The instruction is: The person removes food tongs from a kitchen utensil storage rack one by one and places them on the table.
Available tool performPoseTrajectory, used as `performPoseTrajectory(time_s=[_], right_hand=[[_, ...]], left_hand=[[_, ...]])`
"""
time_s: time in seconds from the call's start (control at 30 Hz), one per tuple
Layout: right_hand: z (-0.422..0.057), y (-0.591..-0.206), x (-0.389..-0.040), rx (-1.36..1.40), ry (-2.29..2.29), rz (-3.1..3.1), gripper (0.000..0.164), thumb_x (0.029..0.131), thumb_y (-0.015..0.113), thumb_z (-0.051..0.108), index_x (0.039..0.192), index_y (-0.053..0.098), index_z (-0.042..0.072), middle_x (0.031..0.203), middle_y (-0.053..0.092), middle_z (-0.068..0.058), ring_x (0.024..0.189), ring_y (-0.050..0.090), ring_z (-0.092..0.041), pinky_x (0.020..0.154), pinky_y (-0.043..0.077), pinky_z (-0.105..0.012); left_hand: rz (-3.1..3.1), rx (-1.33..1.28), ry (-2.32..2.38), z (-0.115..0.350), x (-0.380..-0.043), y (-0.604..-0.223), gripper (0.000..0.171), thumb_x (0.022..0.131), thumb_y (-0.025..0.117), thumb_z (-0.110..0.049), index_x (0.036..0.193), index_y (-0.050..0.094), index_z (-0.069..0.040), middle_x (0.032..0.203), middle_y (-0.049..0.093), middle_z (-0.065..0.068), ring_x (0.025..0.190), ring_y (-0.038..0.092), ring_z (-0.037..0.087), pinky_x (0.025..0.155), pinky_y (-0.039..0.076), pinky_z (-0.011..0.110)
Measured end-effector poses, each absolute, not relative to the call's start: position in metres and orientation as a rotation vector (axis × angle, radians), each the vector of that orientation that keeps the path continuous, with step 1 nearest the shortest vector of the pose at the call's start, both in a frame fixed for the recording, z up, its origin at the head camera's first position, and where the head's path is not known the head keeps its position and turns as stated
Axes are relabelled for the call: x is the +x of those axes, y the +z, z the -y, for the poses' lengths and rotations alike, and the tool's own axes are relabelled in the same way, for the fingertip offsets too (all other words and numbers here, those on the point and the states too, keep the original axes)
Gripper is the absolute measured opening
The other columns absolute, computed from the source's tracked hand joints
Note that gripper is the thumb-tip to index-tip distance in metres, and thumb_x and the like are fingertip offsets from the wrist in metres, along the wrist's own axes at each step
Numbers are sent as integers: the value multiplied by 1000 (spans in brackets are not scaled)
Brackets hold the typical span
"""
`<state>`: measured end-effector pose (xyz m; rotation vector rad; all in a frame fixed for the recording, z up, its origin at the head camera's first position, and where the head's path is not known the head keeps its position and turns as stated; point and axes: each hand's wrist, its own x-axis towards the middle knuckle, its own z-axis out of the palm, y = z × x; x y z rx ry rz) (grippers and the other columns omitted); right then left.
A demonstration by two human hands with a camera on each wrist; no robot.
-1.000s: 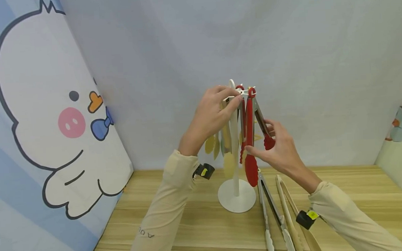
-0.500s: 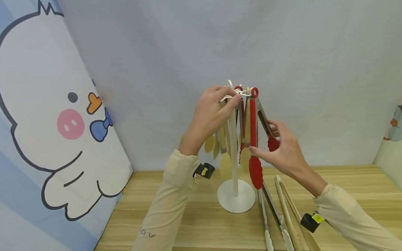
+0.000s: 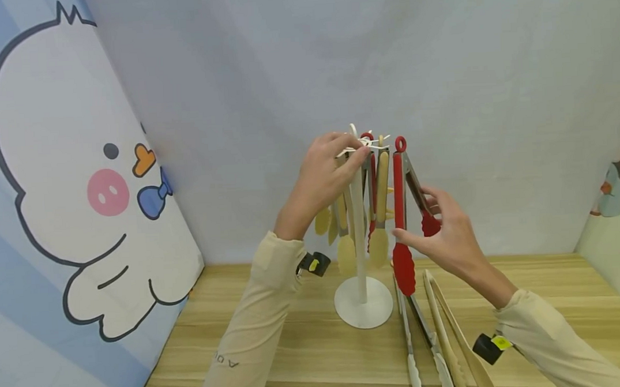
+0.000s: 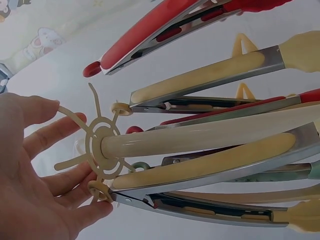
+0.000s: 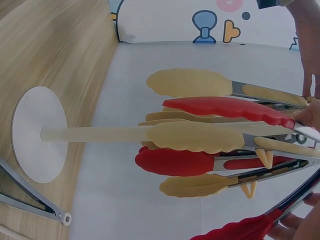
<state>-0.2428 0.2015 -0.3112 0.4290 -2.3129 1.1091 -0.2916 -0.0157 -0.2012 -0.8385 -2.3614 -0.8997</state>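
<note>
A white rack (image 3: 360, 231) with a round base stands on the wooden table. My left hand (image 3: 323, 175) holds its spoked hook ring (image 4: 102, 136) at the top, thumb and fingers around the hooks. My right hand (image 3: 449, 233) grips a pair of red tongs (image 3: 400, 207) by both arms, thumb on the near one and fingers on the far one. The tongs hang spread, red ring upward, just right of the hooks and apart from them. On the hooks hang yellow tongs (image 3: 378, 245) and another red pair (image 5: 172, 161); a green-handled one (image 4: 272, 172) is partly hidden behind.
On the table right of the base lie metal tongs with white tips (image 3: 413, 365) and beige tongs (image 3: 443, 332). A grey backdrop (image 3: 263, 74) rises behind. A panel with a cartoon figure (image 3: 52, 112) stands at the left.
My right hand has moved to the right with the red tongs, and their ring has come away from the hook. My left hand has stayed at the hook ring.
</note>
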Motion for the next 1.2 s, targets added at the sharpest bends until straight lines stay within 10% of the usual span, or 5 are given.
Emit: performPoseTrajectory(time_s=[1.2], right_hand=[[-233,-321,-221,339,1030,2379,75,74,81,27,134,44,4,106,53,-15,88,53,-31,65,44,-41]], left_hand=[[2340,-864,-1022,20,-290,-203,20,97,49,-23,100,65,-11,118,61,3,134,35,21,108,25,33]])
